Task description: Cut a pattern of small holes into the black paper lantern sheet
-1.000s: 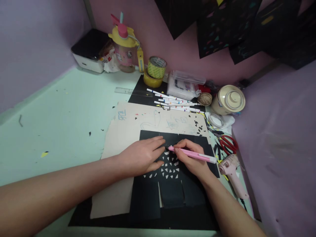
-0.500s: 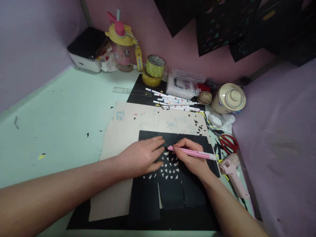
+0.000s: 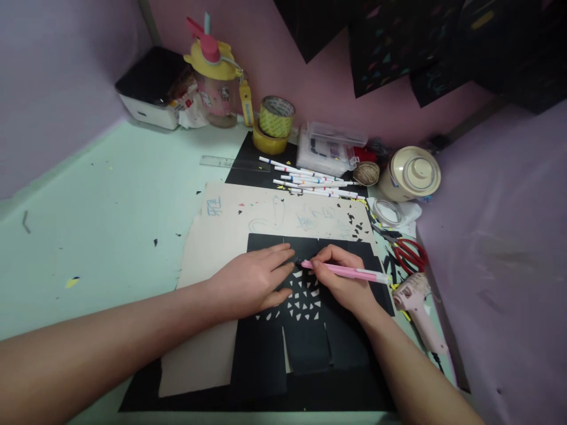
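Observation:
A sheet of black paper (image 3: 261,354) with slits and many small cut-out holes lies in front of me, paler board showing through the holes. My left hand (image 3: 254,280) rests flat on this paper, fingers stretched out and holding nothing. Pinched in my right hand (image 3: 343,277) is a slim pink craft knife (image 3: 343,271), leaning with its dark tip down at the paper, close to my left fingertips. Its very point is too small to make out. Beneath the paper is a beige board (image 3: 199,336) with blue pen marks.
White markers (image 3: 310,177) lie behind the board, near tape rolls (image 3: 275,118) and a clear plastic box (image 3: 325,150). At right are red-handled scissors (image 3: 410,255), a pink glue gun (image 3: 420,313) and a lidded jar (image 3: 411,174). A ruler (image 3: 221,161) and drink bottle (image 3: 217,88) stand farther back.
The view has shifted very slightly. Both hands keep nearly the same place on the black paper, and the craft knife is still in my right hand, its back end slightly lower.

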Demonstrator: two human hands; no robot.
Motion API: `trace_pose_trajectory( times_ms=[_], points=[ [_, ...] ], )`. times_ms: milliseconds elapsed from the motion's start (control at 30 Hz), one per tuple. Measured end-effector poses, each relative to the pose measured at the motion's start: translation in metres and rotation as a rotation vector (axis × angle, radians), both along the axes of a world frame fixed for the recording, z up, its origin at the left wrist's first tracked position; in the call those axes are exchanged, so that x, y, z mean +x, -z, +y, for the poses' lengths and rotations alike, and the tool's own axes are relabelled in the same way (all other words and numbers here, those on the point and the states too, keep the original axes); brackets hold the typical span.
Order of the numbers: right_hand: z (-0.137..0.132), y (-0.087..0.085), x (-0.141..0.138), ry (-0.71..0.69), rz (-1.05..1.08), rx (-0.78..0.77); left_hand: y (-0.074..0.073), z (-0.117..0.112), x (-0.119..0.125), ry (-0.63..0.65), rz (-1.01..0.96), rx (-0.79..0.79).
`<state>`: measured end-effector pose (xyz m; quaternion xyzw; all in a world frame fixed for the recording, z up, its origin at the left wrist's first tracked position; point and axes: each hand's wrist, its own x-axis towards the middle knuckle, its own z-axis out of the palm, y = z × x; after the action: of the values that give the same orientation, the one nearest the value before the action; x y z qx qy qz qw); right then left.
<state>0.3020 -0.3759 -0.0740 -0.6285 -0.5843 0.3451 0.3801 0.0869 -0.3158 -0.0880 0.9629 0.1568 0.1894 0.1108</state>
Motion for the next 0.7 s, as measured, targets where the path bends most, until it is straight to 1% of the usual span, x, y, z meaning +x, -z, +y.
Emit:
trace_pose_trajectory(
  times_ms=[400, 700],
  points=[
    [-0.0015, -0.0005, -0.0003, -0.025, 0.011, -0.013, 0.0, 0.0, 0.0004, -0.003, -0.007, 0.032],
    [-0.002, 0.0024, 0.0017, -0.03, 0.001, 0.021, 0.0018, 0.0001, 0.0003, 0.0, -0.012, 0.016]
  ],
)
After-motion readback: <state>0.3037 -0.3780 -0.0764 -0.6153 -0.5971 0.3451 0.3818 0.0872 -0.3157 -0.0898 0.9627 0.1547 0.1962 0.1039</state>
